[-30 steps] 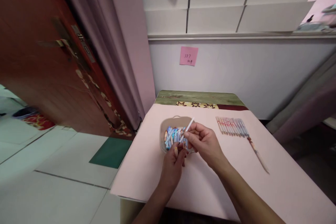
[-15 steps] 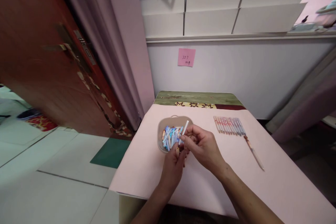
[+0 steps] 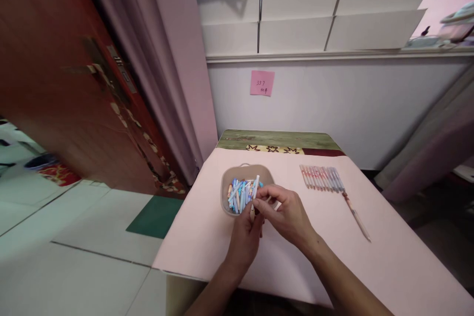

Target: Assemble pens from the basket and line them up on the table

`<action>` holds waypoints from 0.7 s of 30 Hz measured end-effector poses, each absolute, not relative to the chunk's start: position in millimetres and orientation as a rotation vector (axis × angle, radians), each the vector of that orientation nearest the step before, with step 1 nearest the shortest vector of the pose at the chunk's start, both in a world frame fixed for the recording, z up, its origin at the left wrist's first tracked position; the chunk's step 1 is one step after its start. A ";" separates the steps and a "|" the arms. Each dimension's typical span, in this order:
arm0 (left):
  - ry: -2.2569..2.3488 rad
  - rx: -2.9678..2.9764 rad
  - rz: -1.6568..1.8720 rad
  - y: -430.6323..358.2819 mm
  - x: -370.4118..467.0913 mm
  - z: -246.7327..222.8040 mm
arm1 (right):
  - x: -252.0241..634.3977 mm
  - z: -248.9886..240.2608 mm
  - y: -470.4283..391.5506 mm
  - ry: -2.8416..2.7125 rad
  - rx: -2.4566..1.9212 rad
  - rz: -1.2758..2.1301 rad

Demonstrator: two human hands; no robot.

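Note:
Both my hands meet over the front right part of a beige basket (image 3: 226, 177) full of blue, white and orange pens and caps (image 3: 239, 196). My left hand (image 3: 247, 229) is closed on the lower part of a white pen (image 3: 256, 188). The thumb and fingers of my right hand (image 3: 283, 207) pinch the same pen higher up, and its white end points upward. On the right of the table, several pens (image 3: 321, 178) lie side by side in a row. One separate pen (image 3: 356, 217) lies slanted below the row's right end.
The table (image 3: 385, 256) has a pink cover, with a green patterned strip at its back edge. A pink note (image 3: 262, 83) is stuck on the wall behind. A red-brown door (image 3: 55, 84) and a purple curtain (image 3: 159, 59) stand at the left.
The white pen has moved slightly left and stands more upright between my hands. My right hand has shifted a little down and left. The view has shifted slightly.

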State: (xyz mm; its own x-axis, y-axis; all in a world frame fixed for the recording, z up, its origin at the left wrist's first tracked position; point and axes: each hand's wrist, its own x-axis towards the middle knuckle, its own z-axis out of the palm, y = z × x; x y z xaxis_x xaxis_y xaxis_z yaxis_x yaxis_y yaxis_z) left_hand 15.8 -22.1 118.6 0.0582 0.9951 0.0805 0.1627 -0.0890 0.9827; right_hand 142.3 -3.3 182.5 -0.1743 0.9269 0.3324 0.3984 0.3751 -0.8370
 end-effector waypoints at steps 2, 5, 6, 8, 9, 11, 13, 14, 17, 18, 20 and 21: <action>1.255 1.417 1.169 -22.0 16.2 118.2 | 142.6 182.0 -3.7 -1.795 -1.144 0.675; 1.246 1.423 1.177 -21.5 15.9 118.7 | 144.2 179.8 -3.8 -1.855 -1.104 0.610; 1.229 1.423 1.182 -21.2 15.7 118.9 | 145.0 178.6 -3.7 -1.866 -1.105 0.595; 1.185 1.404 1.207 -20.3 15.9 118.8 | 146.2 175.5 -3.3 -1.891 -1.128 0.567; 1.162 1.380 1.224 -19.8 16.3 118.5 | 146.5 173.8 -3.0 -1.910 -1.141 0.559; 1.125 1.323 1.251 -18.8 17.6 117.8 | 146.2 169.9 -2.6 -1.956 -1.151 0.553; 1.100 1.294 1.255 -18.0 19.2 117.8 | 144.2 165.9 -2.7 -1.979 -1.150 0.559; 1.090 1.291 1.258 -17.6 19.8 118.1 | 142.7 164.2 -3.0 -1.980 -1.147 0.562; 1.084 1.303 1.299 -16.5 20.0 119.3 | 137.2 162.6 -4.9 -1.937 -1.120 0.571; 1.092 1.310 1.313 -15.9 19.2 119.2 | 136.1 164.0 -5.5 -1.895 -1.103 0.591; 1.117 1.301 1.313 -14.4 16.7 117.9 | 137.1 169.6 -5.6 -1.745 -1.068 0.695; 1.126 1.268 1.301 -13.7 15.0 116.7 | 139.8 173.3 -4.8 -1.637 -1.049 0.781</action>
State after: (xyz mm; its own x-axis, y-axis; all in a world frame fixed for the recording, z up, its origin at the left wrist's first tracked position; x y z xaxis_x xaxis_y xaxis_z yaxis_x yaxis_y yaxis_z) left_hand 15.0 -13.7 116.7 0.0040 0.9939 0.1106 -0.0330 -0.1105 0.9933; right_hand 139.8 -4.8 173.3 -0.1248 0.9095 0.3964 0.2648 0.4156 -0.8702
